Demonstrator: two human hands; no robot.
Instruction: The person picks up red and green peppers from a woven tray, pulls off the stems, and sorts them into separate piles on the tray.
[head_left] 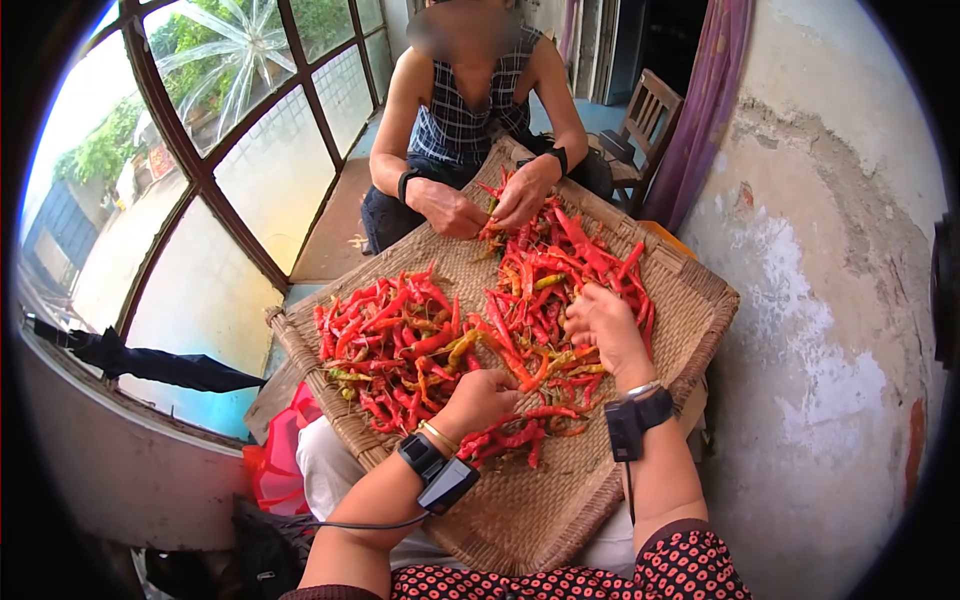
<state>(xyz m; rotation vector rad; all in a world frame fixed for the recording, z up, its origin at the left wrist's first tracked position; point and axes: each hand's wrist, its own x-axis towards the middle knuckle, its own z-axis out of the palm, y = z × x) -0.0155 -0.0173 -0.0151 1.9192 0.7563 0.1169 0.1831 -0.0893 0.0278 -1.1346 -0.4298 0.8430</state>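
Observation:
A woven tray (530, 510) lies across my lap, bearing two heaps of red peppers, the left heap (390, 330) and the right heap (600, 255), with some orange and green ones among them. My left hand (482, 402) is closed at the near edge of the left heap; what its fingers hold, if anything, is hidden. Over the near side of the right heap is my right hand (603, 325), its fingers apart and nothing visible in them. A few peppers (515, 437) lie just below my hands.
Opposite sits another person (465, 120), both hands together over the tray's far end. Windows (250, 180) stand at the left, with a folded dark umbrella (185, 370). A rough wall (810, 300) runs along the right. Behind are a wooden chair (650, 125) and a purple curtain (712, 90).

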